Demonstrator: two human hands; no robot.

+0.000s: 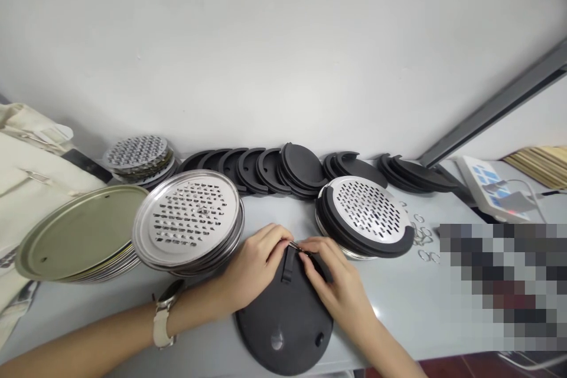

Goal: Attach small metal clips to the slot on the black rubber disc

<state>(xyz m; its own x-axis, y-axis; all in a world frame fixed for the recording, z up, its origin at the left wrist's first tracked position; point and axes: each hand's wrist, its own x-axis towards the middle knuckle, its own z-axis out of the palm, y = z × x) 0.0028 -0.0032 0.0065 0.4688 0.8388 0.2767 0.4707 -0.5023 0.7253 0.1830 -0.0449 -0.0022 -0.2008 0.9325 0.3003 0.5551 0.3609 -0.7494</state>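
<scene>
A black round disc (283, 331) lies on the table in front of me, with a short black strap (287, 266) near its far edge. At that edge, both hands meet over a small metal ring (295, 245), partly hidden by my fingers. My left hand (261, 263), below a wrist watch, pinches the ring's left side between thumb and forefinger. From the other side, my right hand (334, 274) grips it with thumb and fingertips. Just beyond my right hand is a stack with a perforated metal grater disc (372, 208) in a black rim on top.
Stacked grater plates (186, 218) and olive-green trays (84, 233) stand on the left. Black discs (303, 166) line the wall. Loose metal rings (423, 233) lie at right, near a blurred-out patch and a white-and-blue box (485, 180). A cream bag (39, 189) sits far left.
</scene>
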